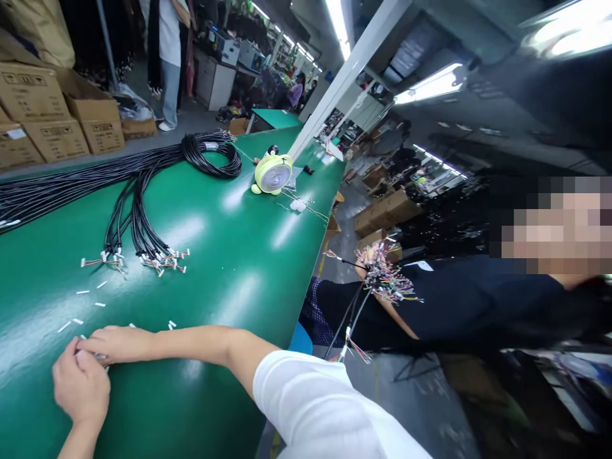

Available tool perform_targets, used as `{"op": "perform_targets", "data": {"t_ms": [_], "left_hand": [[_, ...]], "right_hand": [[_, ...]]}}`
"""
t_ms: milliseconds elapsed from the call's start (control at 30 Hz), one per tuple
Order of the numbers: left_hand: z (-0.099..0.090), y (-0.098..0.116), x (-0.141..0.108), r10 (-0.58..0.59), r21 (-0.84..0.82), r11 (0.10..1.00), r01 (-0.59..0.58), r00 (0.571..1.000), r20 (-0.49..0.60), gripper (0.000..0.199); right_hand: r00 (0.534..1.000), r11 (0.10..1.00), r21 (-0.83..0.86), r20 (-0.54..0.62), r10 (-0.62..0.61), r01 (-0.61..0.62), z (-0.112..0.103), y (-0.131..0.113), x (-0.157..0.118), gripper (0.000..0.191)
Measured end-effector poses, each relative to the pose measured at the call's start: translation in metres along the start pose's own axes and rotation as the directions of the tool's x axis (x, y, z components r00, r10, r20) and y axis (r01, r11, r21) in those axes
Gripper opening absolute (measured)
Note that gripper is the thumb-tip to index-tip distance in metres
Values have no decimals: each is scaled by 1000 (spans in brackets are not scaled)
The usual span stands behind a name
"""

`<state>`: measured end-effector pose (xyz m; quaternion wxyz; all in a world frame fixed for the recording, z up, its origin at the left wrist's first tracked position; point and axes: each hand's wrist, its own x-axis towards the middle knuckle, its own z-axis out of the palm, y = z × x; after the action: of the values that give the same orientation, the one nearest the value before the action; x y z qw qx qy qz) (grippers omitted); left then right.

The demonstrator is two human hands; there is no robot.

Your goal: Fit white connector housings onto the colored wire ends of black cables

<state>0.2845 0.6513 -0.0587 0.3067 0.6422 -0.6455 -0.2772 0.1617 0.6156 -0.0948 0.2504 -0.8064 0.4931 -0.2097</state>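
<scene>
My left hand (82, 387) and my right hand (111, 344) meet low at the left, over the green table (215, 280). Their fingers are closed together around something small that is mostly hidden. Several small white pieces (77, 321) lie scattered on the table beyond my hands. Farther off, black cables (138, 204) end in bunches of white connectors (160, 260) with coloured wires. Behind them a coil of black cable (210, 155) lies on the table.
A yellow-green fan (273, 174) stands toward the table's far end, near a white post (344, 76). At the right, a person in dark clothes (459, 299) holds a bundle of coloured wires (385, 271). Cardboard boxes (55, 137) are stacked beyond the table at the left.
</scene>
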Motion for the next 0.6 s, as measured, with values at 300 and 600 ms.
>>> {"op": "perform_targets", "data": {"t_ms": [300, 600], "left_hand": [[-2, -4, 0, 33, -63, 998, -31, 999, 32, 73], [-1, -9, 3, 78, -89, 993, -77, 997, 12, 62]], "right_hand": [[994, 980, 197, -102, 45, -24, -20, -7, -10, 14], [918, 911, 238, -134, 373, -336, -63, -6, -54, 18]]}}
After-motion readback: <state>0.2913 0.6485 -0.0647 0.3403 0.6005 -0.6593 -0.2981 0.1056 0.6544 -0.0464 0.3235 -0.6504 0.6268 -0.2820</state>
